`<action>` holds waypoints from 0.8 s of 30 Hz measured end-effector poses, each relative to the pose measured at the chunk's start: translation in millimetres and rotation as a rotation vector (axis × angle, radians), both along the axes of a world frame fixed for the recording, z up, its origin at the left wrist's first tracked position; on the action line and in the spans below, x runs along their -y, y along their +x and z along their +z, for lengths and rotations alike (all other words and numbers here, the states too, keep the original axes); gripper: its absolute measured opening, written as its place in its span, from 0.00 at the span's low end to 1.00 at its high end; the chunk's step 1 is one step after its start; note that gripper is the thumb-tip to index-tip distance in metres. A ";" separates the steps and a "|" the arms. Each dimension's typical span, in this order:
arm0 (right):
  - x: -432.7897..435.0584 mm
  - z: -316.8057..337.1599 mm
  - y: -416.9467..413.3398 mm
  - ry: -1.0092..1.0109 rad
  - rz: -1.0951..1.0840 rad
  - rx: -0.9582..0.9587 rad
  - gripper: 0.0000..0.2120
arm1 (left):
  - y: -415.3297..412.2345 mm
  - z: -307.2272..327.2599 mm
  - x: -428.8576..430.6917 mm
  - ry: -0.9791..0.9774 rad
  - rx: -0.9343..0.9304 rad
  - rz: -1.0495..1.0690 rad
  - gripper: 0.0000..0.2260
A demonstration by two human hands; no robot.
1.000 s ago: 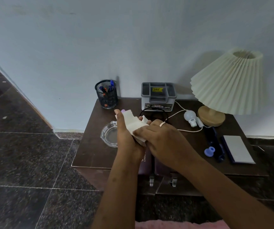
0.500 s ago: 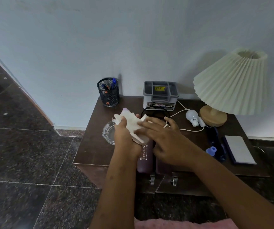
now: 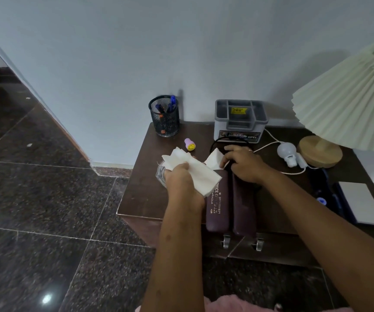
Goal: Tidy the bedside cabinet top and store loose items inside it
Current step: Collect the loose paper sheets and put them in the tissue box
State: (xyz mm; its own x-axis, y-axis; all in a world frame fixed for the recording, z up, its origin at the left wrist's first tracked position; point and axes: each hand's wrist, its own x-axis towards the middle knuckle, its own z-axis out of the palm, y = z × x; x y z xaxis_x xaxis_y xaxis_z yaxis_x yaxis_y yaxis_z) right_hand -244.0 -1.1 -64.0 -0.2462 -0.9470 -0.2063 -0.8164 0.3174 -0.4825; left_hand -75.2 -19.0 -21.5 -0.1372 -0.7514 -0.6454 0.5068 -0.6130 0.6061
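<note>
My left grip (image 3: 181,176) clamps tissue (image 3: 201,174) over ashtray (image 3: 160,174), counter (image 3: 141,188) left; right grip (image 3: 242,163) curled at second tissue (image 3: 215,157) by cases (image 3: 243,206), can't tell if holding.

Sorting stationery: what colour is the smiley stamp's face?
Yellow, on the pink smiley stamp; head view shows it.

Cream pleated lampshade (image 3: 348,104), round wooden base (image 3: 321,150): right of my left hand (image 3: 182,179). Dark speckled stone floor (image 3: 46,199) left, pale wall (image 3: 136,52) beyond.

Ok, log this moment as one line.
left hand grips white tissue above ashtray | right hand touches second tissue by purple cases | smiley stamp loose on cabinet top
</note>
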 end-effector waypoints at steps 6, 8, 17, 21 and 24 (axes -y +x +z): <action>6.3 -6.4 2.7 0.075 -0.004 0.070 0.33 | 2.0 0.3 4.7 -0.024 0.099 -0.043 0.17; 6.2 -7.1 5.2 0.067 -0.049 0.099 0.33 | 2.4 2.4 3.6 -0.043 0.101 -0.044 0.17; -4.4 24.5 -5.4 -0.367 -0.192 0.195 0.26 | 3.7 7.7 -1.1 -0.067 0.107 -0.106 0.10; -23.0 66.0 -4.7 -0.556 -0.109 0.330 0.21 | 4.3 9.3 -1.3 -0.094 0.052 -0.102 0.12; -40.8 90.3 2.0 -0.540 0.021 0.379 0.25 | 4.3 10.0 -1.6 -0.073 0.017 -0.147 0.04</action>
State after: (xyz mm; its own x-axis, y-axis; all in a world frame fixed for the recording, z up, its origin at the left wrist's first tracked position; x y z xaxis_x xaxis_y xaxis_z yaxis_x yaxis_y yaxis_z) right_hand -242.0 39.7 26.4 -0.2306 -0.9454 0.2302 -0.5620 -0.0638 -0.8247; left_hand -70.9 -17.4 -11.4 -0.2383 -0.7689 -0.5933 0.4041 -0.6341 0.6593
